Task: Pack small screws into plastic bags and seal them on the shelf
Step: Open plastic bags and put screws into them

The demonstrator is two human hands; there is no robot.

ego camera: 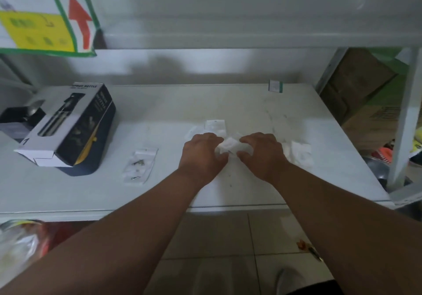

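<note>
A small plastic bag is held between the left hand and the right hand, just above the white shelf. Each hand is closed on one side of this bag, the left on its left edge and the right on its right edge, so the bag lies directly between the two hands and neither hand is nearer to it. A thin dark line, perhaps a screw, is seen inside the bag near its lower edge, but it is too blurred to be sure. The long axis of the bag seems to run from one hand to the other; the side of the opening cannot be told.

All other things are placed relative to the held bag. To its left, well apart, filled bags with small dark screws are lying flat. Just behind it an empty bag is seen, and to its right, near the right hand, more pale bags are lying. Far to its left a dark box stands on the shelf.

It is judged that the closing strip must be pressed between the fingers from one side to the other, and for this the bag should be kept level, so that nothing falls out.
</note>
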